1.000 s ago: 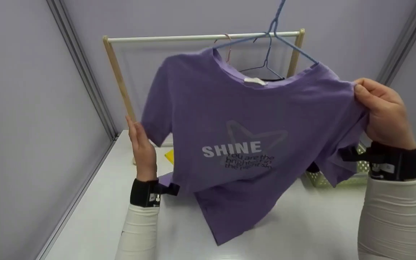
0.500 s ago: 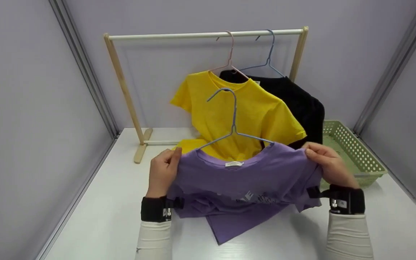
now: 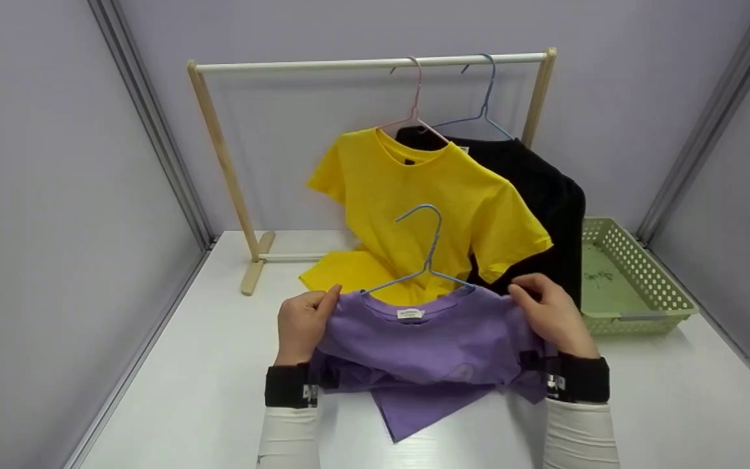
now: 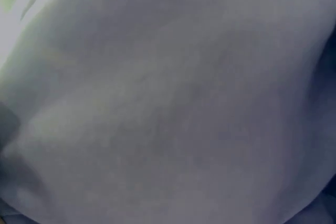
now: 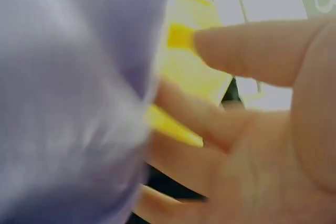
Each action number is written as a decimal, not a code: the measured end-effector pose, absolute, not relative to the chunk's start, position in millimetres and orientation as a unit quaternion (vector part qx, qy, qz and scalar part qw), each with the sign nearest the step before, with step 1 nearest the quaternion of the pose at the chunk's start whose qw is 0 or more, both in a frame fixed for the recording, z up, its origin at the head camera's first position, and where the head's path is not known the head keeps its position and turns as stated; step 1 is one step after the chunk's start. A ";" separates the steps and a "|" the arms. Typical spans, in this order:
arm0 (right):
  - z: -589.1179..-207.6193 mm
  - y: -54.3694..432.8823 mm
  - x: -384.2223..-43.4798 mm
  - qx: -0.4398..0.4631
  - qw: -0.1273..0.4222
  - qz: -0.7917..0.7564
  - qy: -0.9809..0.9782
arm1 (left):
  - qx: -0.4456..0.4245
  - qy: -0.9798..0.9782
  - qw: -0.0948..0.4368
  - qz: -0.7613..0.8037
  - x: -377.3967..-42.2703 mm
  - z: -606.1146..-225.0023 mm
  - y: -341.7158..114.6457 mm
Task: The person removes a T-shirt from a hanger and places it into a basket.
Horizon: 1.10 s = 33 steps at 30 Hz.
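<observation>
A purple T-shirt (image 3: 417, 352) with a white neck label is on a blue wire hanger (image 3: 430, 257), whose hook stands up above the collar. My left hand (image 3: 301, 324) pinches the shirt's left shoulder, thumb on top. Close-up cloth fills nearly all of the left wrist view. At the opposite shoulder is my right hand (image 3: 554, 316). The right wrist view shows its thumb (image 5: 247, 51) apart from the cloth, while its spread fingers reach behind the purple edge. The shirt's lower part lies folded on the white table.
Behind stands a clothes rack (image 3: 323, 65) with wooden legs. A yellow T-shirt (image 3: 414, 195) hangs there on a pink hanger (image 3: 416, 98), beside a black garment (image 3: 544, 189) on another blue hanger (image 3: 487, 98). A green perforated basket (image 3: 635, 280) sits at right on the table (image 3: 173, 391).
The purple T-shirt and its hanger have come down from high up toward the table. My left hand has taken the left shoulder. My right hand has moved down and left, its thumb now off the cloth.
</observation>
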State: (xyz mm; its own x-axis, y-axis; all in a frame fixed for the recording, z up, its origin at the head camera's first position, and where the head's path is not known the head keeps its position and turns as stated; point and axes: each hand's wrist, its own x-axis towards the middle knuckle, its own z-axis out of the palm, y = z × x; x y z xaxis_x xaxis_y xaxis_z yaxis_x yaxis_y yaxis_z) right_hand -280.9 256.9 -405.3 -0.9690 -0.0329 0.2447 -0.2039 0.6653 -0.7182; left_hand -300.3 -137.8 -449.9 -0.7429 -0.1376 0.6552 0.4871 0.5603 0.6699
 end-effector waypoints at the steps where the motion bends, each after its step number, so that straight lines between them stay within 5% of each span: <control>1: -405.8 249.9 -281.4 0.066 0.117 0.408 -0.903 | -0.111 -0.817 0.343 -0.450 -300.2 -450.4 -136.8; 6: -412.6 209.8 -284.2 0.117 0.144 0.445 -0.876 | -0.149 -0.826 0.334 -0.429 -299.0 -453.0 -130.4; 13: -422.1 171.5 -286.8 0.178 0.088 0.493 -0.847 | -0.188 -0.837 0.289 -0.425 -300.3 -455.2 -120.5; 23: -419.5 186.1 -286.0 0.238 0.004 0.435 -0.868 | -0.216 -0.807 0.287 -0.468 -303.3 -457.9 -118.1; 33: -411.7 211.6 -287.0 0.238 -0.019 0.460 -0.855 | -0.189 -0.758 0.380 -0.495 -309.0 -463.0 -124.9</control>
State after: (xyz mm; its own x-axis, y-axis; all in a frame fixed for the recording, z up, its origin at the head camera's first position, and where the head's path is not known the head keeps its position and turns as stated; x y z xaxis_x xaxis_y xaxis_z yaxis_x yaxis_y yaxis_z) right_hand -287.0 211.6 -411.7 -0.8862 -0.4242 0.1864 -0.3893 0.4637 -0.7959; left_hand -309.0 -124.9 -463.0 -0.6396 -0.0907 0.7633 0.6629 0.4377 0.6074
